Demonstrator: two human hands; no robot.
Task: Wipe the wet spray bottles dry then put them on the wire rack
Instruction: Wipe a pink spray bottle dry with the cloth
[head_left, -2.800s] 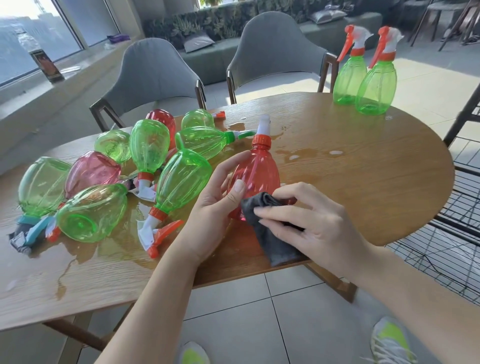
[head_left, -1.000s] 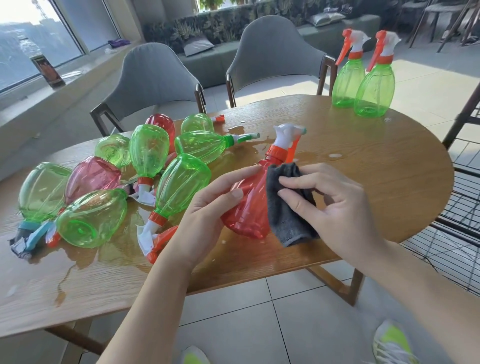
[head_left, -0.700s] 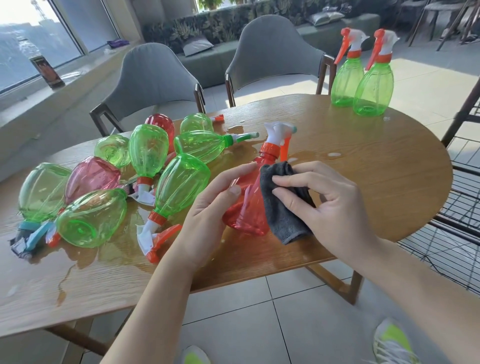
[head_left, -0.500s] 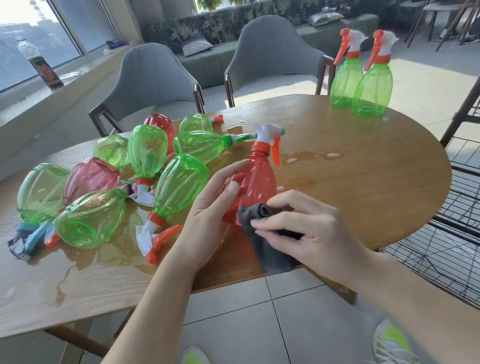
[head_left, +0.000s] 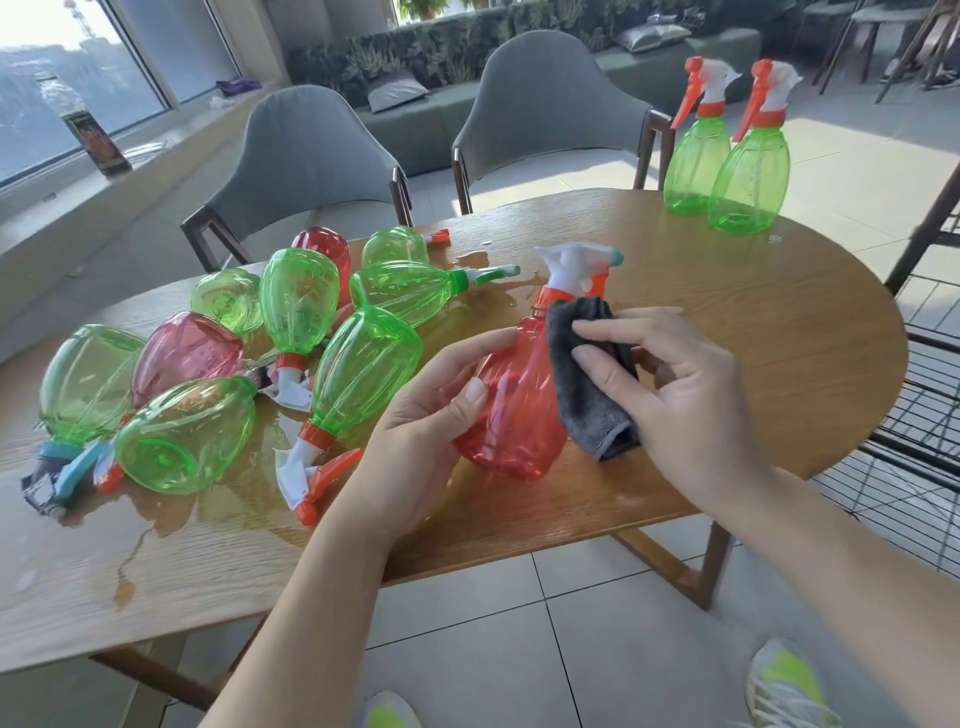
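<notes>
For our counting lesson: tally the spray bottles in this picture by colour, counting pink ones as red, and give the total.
Green bottles: 9
Red bottles: 3
Total: 12

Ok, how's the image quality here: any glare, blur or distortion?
Head view: strong sunlight blows out the window and floor behind the two upright green bottles; wide-angle bending curves the table edge; the hands and red bottle are sharp.
</notes>
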